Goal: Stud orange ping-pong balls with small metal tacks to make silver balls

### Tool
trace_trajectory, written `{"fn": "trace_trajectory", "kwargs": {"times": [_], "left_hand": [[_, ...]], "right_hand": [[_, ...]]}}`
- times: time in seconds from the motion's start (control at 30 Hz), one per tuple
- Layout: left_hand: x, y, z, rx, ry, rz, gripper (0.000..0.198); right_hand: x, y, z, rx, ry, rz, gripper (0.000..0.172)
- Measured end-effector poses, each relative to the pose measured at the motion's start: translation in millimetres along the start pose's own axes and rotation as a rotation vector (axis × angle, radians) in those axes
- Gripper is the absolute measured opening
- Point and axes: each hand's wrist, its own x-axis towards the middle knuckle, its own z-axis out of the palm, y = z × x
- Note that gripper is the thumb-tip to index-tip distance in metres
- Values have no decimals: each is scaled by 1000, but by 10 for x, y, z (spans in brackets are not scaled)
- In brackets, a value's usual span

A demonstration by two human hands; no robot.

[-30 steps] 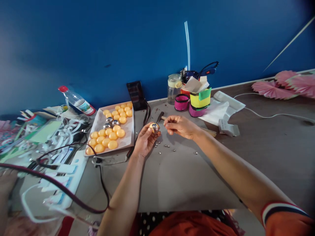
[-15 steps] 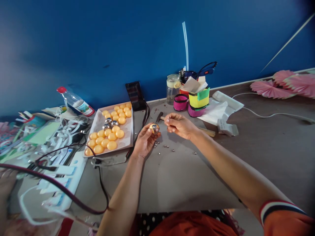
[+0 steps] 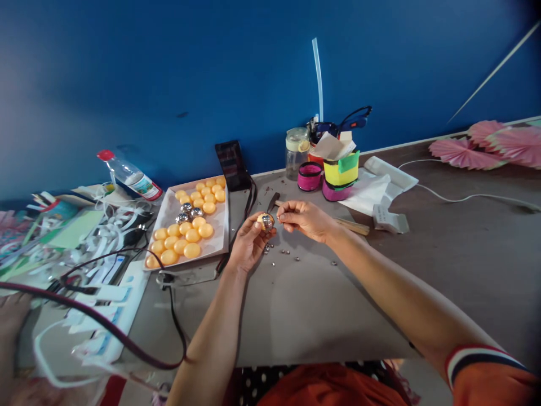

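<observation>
Between its fingertips, my left hand [image 3: 249,241] holds an orange ball [image 3: 266,222] with shiny silver pieces on its surface. Just to the right of it is my right hand [image 3: 305,219], its thumb and fingers pinched together; whatever they grip is too small to make out. Several small silver beads [image 3: 286,252] lie on the grey mat [image 3: 304,304] below the hands. Behind my right hand lies a hammer [image 3: 274,201] with a wooden handle. A white tray [image 3: 216,231] to the left contains orange balls [image 3: 180,246] and several silver-covered ones [image 3: 186,208].
Black cables [image 3: 172,321] and a power strip [image 3: 131,287] are at the left, by a red-capped bottle [image 3: 137,179]. A phone [image 3: 233,164], a glass jar [image 3: 297,153] and a yellow box [image 3: 341,171] stand near the wall. Another person's hand [image 3: 12,310] shows at the left edge.
My right hand has moved slightly left and down, closer to the ball. My left hand and its ball have barely moved.
</observation>
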Motion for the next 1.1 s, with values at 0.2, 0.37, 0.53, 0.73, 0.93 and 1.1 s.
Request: {"fn": "trace_trajectory", "kwargs": {"times": [0.2, 0.37, 0.53, 0.73, 0.93, 1.1], "left_hand": [[-9, -6, 8, 5, -17, -19, 33], [-9, -11, 13, 3, -19, -10, 32], [-12, -12, 0, 4, -34, 11, 29], [-17, -14, -17, 38, -46, 23, 32], [-10, -46, -25, 116, -33, 3, 33], [-8, -49, -36, 84, -24, 18, 32]], "right_hand": [[25, 99, 26, -89, -15, -36, 19], [24, 113, 27, -75, -28, -13, 20], [32, 161, 43, -13, -45, -41, 21], [36, 183, 14, 0, -92, -29, 21], [16, 115, -48, -63, -132, 78, 20], [32, 147, -36, -46, -124, 53, 20]]}}
